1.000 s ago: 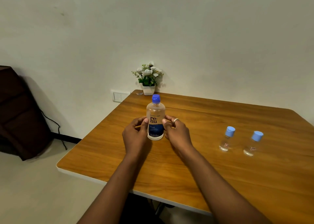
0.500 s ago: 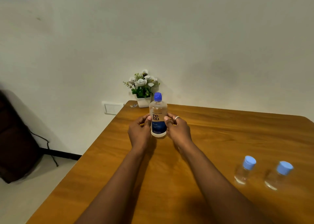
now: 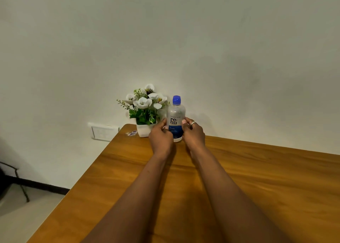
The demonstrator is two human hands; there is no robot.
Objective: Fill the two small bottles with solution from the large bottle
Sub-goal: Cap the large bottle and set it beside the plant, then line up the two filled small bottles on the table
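Both hands on the bottle (image 3: 175, 120), one per side. Left hand (image 3: 160, 137) pinches the lower label from the left, right hand (image 3: 193, 135) from the right, thumbs at the front. Bottle sits directly between my palms, upright, long axis vertical, base at or just over the table (image 3: 257, 178); can't tell if it's touching. Cap (image 3: 176, 100) is on, straight above both grips, clear of my fingers. Judgement: next is uncapping, and both hands are equally near the cap, so one must let go and go straight up while the other holds the body. Small bottles aren't in view. Flower pot (image 3: 145, 129) just left of my left hand, behind it.
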